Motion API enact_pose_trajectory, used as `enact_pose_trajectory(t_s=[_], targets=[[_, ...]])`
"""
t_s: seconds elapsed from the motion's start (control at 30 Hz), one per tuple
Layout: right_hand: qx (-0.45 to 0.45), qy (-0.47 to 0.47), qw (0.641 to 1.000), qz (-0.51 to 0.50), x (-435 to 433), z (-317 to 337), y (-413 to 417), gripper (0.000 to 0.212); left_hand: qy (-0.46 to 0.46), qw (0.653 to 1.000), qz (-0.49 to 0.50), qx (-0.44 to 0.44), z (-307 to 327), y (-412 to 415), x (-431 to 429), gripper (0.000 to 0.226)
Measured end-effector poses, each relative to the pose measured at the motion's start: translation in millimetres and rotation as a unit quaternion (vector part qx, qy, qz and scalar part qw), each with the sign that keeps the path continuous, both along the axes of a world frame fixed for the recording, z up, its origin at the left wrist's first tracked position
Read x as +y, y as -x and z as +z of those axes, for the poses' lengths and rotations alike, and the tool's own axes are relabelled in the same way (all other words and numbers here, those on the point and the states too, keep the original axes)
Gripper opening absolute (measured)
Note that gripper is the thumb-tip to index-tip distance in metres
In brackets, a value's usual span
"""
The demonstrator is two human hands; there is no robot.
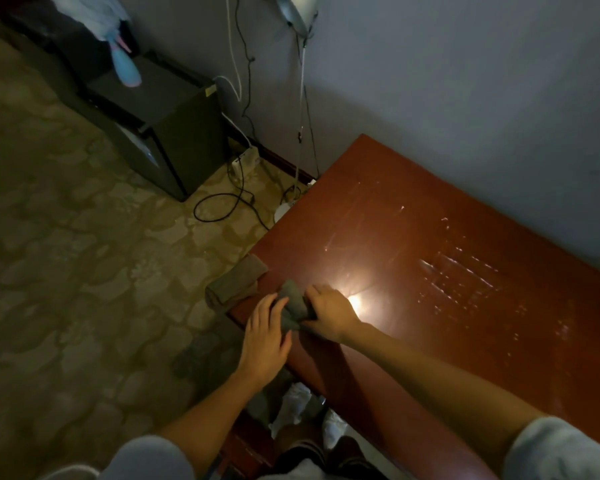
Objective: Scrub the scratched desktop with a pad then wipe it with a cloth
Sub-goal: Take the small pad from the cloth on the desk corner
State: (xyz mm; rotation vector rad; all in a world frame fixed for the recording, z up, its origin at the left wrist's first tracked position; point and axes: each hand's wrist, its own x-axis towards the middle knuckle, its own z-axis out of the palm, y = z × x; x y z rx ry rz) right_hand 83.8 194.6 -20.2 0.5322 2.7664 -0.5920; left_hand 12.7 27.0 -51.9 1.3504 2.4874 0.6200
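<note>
Looked like wiping had barely begun: the grey-green fabric cloth sat bunched on the near-left corner of the reddish-brown wooden desktop, right hand clutching it, left hand resting straight fingers on it. Wet streaks further along weren't wiped yet.

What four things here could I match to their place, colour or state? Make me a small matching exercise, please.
Things
1. grey cloth
2. desktop
3. black cabinet
4. power strip

Descriptions
A. reddish-brown, with shiny streaks
B. white, on the floor by the wall
C. under the left hand and right hand, at the desktop's corner
D. standing on the floor, left of the desktop

Pairs: 1-C, 2-A, 3-D, 4-B
</note>
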Motion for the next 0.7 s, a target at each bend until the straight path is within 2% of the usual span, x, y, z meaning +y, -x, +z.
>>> enact_pose_trajectory(t_s=[0.13,0.23,0.33,0.47,0.57,0.7], targets=[[0.009,0.086,0.991,-0.099,7.8,7.5,-8.0,0.041,-0.025,0.999,-0.019,-0.03,4.3,6.9,13.7,0.08],[0.022,0.147,0.982,-0.114,14.5,6.9,-7.5,0.041,-0.043,0.999,-0.026,-0.02,7.7,19.1,25.1,0.065],[0.056,0.209,0.972,-0.096,19.8,1.7,-0.6,0.032,-0.068,0.997,-0.009,0.035,3.7,40.8,31.2,0.053],[0.135,0.193,0.97,-0.052,26.4,-16.0,14.4,0.03,-0.094,0.988,-0.004,0.125,-12.3,75.9,31.9,0.041],[0.182,0.183,0.965,-0.052,30.3,-26.9,23.4,0.033,-0.075,0.986,0.019,0.148,-26.2,96.8,30.4,0.034],[0.25,0.203,0.943,-0.085,32.7,-34.7,27.8,0.042,-0.032,0.99,0.071,0.12,-31.4,108.6,29.8,0.053]])
